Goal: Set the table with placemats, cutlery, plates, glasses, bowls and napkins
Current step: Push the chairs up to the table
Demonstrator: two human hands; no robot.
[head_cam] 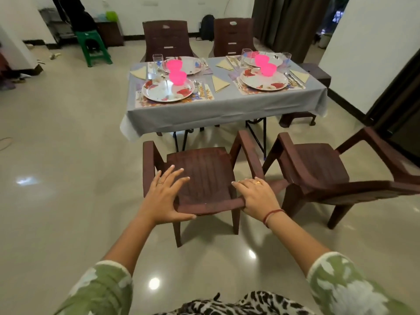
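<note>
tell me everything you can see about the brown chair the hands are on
The chair is dark brown, looks like moulded plastic, with a ribbed seat and back, two armrests and straight legs. It stands upright on the glossy floor, facing the set table but short of it. The right hand grips the top rail of its back; the left hand lies over the rail with fingers spread straight. A matching chair stands angled at its right.

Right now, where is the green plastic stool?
In the head view, the green plastic stool stands on the floor far back on the left, beyond the grey-clothed table and just left of a dark low cabinet.
</note>
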